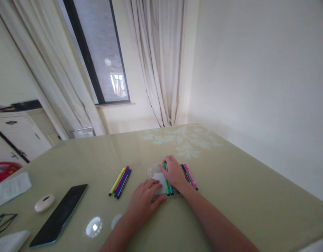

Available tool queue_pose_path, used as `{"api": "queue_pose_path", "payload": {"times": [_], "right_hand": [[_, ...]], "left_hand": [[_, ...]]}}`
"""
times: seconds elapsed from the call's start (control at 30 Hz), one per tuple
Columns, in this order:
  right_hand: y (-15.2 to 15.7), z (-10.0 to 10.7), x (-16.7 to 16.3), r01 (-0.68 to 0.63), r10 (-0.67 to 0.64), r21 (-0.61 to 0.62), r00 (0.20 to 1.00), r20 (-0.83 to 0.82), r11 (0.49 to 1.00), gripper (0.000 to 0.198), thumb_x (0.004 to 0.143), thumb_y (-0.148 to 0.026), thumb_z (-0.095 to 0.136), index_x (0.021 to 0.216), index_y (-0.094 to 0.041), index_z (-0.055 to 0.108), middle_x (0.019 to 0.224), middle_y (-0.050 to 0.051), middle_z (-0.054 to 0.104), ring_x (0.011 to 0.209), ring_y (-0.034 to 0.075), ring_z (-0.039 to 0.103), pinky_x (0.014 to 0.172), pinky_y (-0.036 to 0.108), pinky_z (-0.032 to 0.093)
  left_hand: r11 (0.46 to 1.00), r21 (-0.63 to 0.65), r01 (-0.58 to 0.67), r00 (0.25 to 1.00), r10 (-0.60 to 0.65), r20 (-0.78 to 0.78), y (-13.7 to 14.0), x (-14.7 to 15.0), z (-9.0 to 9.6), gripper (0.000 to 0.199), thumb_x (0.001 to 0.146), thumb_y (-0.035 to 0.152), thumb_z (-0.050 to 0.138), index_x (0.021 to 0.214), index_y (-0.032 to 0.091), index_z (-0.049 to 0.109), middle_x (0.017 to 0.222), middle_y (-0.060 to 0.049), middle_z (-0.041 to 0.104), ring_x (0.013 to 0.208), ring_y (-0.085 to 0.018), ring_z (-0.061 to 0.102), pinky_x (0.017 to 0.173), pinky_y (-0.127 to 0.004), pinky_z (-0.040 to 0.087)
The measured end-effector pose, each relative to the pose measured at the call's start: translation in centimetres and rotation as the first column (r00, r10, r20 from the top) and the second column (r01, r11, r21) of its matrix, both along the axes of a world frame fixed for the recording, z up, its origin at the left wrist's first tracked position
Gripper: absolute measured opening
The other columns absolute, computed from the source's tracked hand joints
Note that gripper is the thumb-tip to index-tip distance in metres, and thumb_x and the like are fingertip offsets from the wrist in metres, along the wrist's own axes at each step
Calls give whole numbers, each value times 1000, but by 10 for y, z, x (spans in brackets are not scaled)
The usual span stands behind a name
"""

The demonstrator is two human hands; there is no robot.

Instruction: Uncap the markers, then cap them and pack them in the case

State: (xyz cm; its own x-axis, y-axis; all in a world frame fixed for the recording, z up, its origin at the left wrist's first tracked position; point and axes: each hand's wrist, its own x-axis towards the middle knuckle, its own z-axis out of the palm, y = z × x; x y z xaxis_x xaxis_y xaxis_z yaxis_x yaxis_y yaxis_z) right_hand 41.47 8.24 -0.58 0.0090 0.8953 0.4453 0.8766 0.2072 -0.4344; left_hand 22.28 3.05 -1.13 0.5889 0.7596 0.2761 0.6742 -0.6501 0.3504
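Observation:
A clear plastic case (152,168) lies on the table with a white card (160,189) inside. My left hand (145,198) rests on its near left corner, fingers over the card and thumb along the near edge, steadying it. My right hand (174,173) reaches over the case, its thumb and fingertips closed around the upper part of a green marker (167,187). Against the green one lies a blue marker (172,190), partly under that hand. Right of the right hand are black markers (186,173) and a pink marker (191,176), partly covered by it.
Left of the case lie a yellow marker (116,182), a magenta marker (121,180) and dark blue markers (123,184). Further left are a black tablet (60,215), a white oval object (45,203), glasses (4,222) and a white packet (13,189). A wall borders the table's right side.

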Motion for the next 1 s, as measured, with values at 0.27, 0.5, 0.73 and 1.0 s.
{"api": "queue_pose_path", "payload": {"times": [0.27, 0.5, 0.73, 1.0], "right_hand": [[-7, 26, 12, -32, 81, 124, 904, -419, 992, 49, 102, -50, 48, 62, -22, 44, 57, -6, 41, 59, 13, 40, 59, 28, 28], [-35, 34, -24, -154, 197, 124, 831, -520, 980, 42, 103, -50, 50, 72, -21, 53, 66, -4, 54, 65, 14, 50, 64, 26, 35], [-24, 27, -14, -197, 203, 79, 758, -621, 977, 38, 104, -52, 46, 89, -21, 63, 78, 0, 65, 72, 17, 60, 67, 26, 43], [6, 10, 40, 135, -151, -112, 978, -147, 984, 49, 110, -38, 37, 79, -18, 70, 86, 9, 74, 83, 20, 65, 76, 29, 40]], "left_hand": [[1000, 6, 25, 999, -25, 31, 2, -4, -3, 43, 96, 52, 63, 131, 26, 66, 136, -10, 68, 123, -29, 63, 107, -47, 51], [990, 139, -19, 995, 5, 100, -1, 3, -4, 55, 103, 47, 51, 149, 19, 44, 137, -16, 66, 126, -31, 62, 110, -52, 47], [951, 142, -274, 948, 292, -126, 10, -12, -1, 54, 97, 4, 34, 149, 14, 45, 132, -18, 67, 116, -27, 69, 96, -40, 54], [766, 295, -572, 671, 643, -370, 17, -39, 11, 48, 100, 5, 34, 143, 11, 54, 134, -20, 64, 111, -29, 69, 87, -42, 58]]}}
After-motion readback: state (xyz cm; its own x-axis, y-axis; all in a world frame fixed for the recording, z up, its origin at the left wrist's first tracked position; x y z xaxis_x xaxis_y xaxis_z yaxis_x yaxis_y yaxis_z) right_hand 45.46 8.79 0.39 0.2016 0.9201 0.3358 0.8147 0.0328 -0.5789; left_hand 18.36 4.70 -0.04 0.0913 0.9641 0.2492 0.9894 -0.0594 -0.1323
